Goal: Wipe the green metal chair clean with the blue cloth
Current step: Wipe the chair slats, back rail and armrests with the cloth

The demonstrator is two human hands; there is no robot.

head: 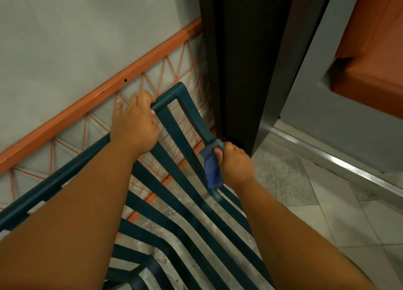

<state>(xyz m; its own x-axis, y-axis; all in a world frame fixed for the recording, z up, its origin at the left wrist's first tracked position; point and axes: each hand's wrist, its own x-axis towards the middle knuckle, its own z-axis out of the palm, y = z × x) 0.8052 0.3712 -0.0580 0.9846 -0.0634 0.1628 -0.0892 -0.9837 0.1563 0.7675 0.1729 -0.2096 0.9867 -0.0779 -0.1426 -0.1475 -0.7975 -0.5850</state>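
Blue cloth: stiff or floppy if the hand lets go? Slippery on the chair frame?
Likely floppy: the blue cloth wraps the green chair side rail and hangs limp below the right hand. Probably light. A wet sheen under it suggests damp, so it may cling.

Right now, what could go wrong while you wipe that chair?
The right hand grips the blue cloth round the green metal chair's side bar right beside the dark door frame, so knuckles might bump it. The bar looks wet below the cloth, so the grip could slip. The left hand holds the top rail; letting go might make the chair shift.
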